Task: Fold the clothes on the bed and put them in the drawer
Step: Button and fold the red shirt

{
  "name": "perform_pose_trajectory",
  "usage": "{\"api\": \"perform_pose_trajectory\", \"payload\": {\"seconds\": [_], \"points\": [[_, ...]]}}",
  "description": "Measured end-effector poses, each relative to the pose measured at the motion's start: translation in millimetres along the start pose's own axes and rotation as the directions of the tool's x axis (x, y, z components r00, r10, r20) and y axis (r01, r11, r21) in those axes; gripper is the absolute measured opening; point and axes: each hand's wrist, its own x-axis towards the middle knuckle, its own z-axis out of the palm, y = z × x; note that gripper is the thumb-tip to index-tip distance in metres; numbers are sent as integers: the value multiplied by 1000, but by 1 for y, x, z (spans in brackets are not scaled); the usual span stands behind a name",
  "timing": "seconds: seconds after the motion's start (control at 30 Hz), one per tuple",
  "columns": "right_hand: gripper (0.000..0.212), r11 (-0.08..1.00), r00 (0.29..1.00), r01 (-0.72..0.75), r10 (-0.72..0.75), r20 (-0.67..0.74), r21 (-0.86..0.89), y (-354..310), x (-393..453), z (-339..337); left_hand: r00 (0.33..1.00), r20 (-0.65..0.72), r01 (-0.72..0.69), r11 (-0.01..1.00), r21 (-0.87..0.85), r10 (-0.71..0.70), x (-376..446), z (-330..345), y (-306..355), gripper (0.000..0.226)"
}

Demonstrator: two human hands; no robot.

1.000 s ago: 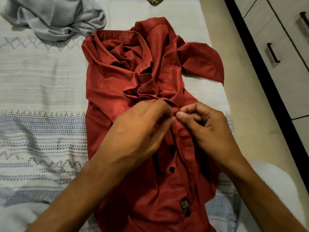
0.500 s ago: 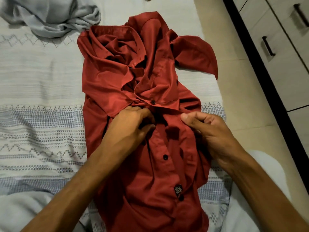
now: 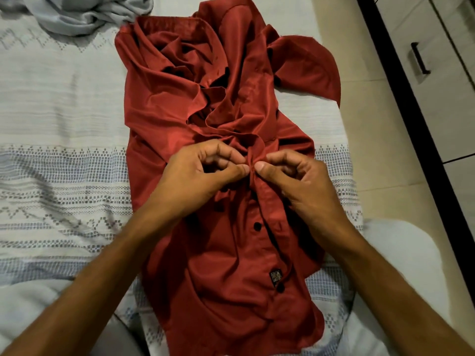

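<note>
A deep red shirt with black buttons lies on the white bed, patterned with blue-grey geometric bands; beyond the shirt, a pale grey garment.

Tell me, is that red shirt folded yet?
Not yet. The red shirt lies spread on the bed, its upper half bunched, while the left hand and right hand pinch its button placket.

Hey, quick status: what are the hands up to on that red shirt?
Left hand and right hand both pinching the button placket of the crumpled red satin shirt. Shirt unfolded on bed. Grey garment beyond, clear of hands.
</note>
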Motion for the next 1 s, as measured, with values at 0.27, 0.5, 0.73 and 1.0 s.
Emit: {"api": "perform_pose_trajectory", "payload": {"seconds": [0.27,0.5,0.73,1.0], "points": [[35,981,958,-117,152,243,-154,-10,-19,-41,995,-86,-50,994,94,58,-10,1,1,12],[30,940,944,-204,263,199,-274,-5,-51,-48,944,-49,-274,856,438,327,-62,27,5,12],[12,975,987,-106,127,95,-196,-5,-62,-51,968,172,-248,637,730,181,-74,46,-14,27],[22,995,993,-102,101,-62,-14,-1,-65,-53,993,31,-114,907,406,111,-69,41,-19,12]]}}
